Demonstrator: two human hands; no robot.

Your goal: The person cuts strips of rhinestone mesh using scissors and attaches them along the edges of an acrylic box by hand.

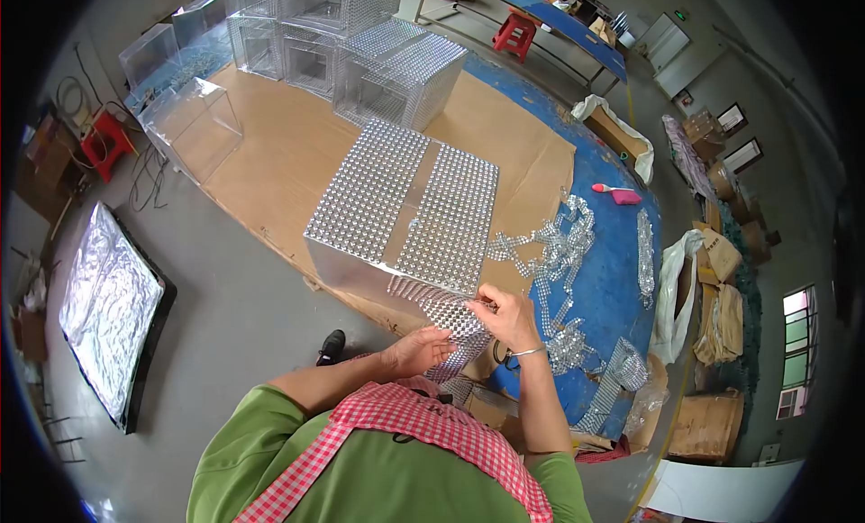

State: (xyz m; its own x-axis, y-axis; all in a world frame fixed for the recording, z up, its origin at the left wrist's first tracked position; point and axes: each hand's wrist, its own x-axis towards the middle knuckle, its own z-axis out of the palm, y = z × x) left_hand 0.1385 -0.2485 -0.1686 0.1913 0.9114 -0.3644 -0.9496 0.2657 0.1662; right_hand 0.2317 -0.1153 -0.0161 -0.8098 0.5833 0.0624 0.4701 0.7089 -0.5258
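Note:
A clear box [405, 203] with a studded, glittering top stands on the brown cardboard near my body, a plain strip running across its top. From its near side hangs a sheet of silver rhinestone mesh [455, 318]. My right hand [507, 318], a bracelet at its wrist, pinches the upper edge of the mesh at the box's near right corner. Lower and to the left, my left hand [422, 350] has its fingers closed at the mesh's left edge. The mesh's lower part drops toward my apron and is partly hidden.
Studded boxes [396, 68] are stacked at the back, with a clear box [194, 127] to the left. Rhinestone strips [563, 253] and a pink brush [622, 195] lie right on the blue surface. A foil-covered panel [113, 316] is at far left.

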